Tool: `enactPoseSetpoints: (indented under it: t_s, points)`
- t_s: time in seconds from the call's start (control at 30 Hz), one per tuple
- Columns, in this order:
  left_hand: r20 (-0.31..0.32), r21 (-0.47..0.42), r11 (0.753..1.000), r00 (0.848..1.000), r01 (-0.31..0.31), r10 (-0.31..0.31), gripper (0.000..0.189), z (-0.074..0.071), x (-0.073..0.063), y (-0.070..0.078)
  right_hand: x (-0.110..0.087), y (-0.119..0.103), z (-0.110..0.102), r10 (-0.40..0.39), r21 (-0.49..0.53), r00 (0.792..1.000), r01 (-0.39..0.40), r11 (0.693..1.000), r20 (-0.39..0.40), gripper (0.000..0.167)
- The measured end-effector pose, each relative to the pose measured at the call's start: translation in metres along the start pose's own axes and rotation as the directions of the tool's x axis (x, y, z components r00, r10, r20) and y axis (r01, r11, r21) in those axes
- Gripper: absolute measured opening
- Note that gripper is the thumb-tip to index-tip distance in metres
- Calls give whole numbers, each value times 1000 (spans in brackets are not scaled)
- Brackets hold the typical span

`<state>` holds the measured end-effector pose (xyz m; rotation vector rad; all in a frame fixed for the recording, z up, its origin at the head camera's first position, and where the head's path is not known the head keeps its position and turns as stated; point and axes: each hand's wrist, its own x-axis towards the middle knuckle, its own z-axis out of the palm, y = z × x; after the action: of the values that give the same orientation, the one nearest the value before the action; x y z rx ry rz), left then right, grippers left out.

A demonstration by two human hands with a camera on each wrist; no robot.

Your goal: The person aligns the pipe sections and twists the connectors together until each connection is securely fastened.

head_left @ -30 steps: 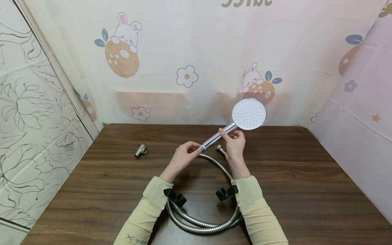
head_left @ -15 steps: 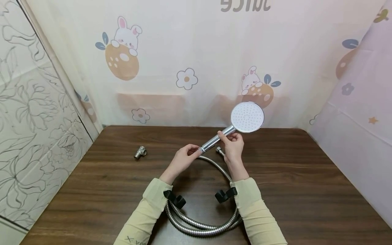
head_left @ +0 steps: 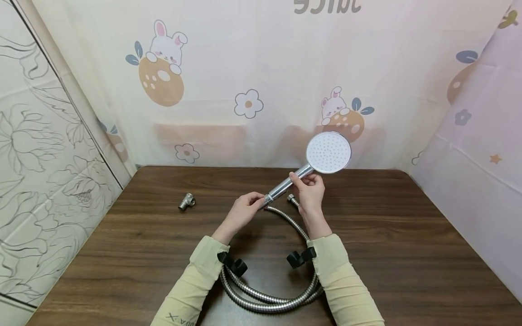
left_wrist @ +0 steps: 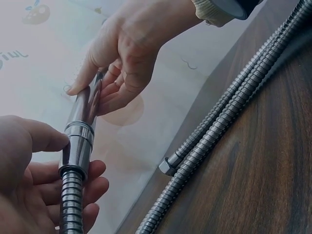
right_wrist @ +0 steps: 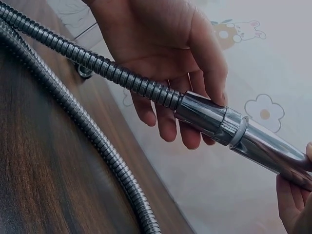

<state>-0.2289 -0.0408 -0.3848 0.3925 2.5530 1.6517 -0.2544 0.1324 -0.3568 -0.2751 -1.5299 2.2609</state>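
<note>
A chrome handheld shower head [head_left: 328,152] with a round white spray face is held slantwise above the table. My right hand [head_left: 311,199] grips its handle [head_left: 285,184] between thumb and fingers. At the handle's lower end, my left hand [head_left: 243,213] holds the chrome hose connector [right_wrist: 207,116], its thumb on top and fingers curled beneath. In the right wrist view the connector meets the handle, with a pale ring [right_wrist: 239,132] showing at the joint. From the connector runs a ribbed metal shower hose [head_left: 273,309], coiled on the table between the forearms.
The hose's free end carries a hex nut [head_left: 291,198], lying near the right hand. A small metal angle fitting [head_left: 187,202] lies to the left on the dark wooden table [head_left: 122,253]. A printed curtain [head_left: 212,68] hangs behind the table's far edge.
The left fingers have shifted slightly at the connector, and more of its chrome shows below the handle. The right hand keeps its grip. The view has tilted a little.
</note>
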Motion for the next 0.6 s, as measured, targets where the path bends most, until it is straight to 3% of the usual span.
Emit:
enactPoseSetpoints:
  t_s: [0.37, 0.6]
  points:
    - [-62, -4, 996, 995, -84, 83, 21, 2, 3, 0, 3, 2, -1, -14, 6, 1000, 14, 1000, -6, 31]
    - [-93, 0, 996, 991, -95, 94, 20, 1, 3, 0, 1, 2, 0, -12, 20, 1000, 12, 1000, -4, 31]
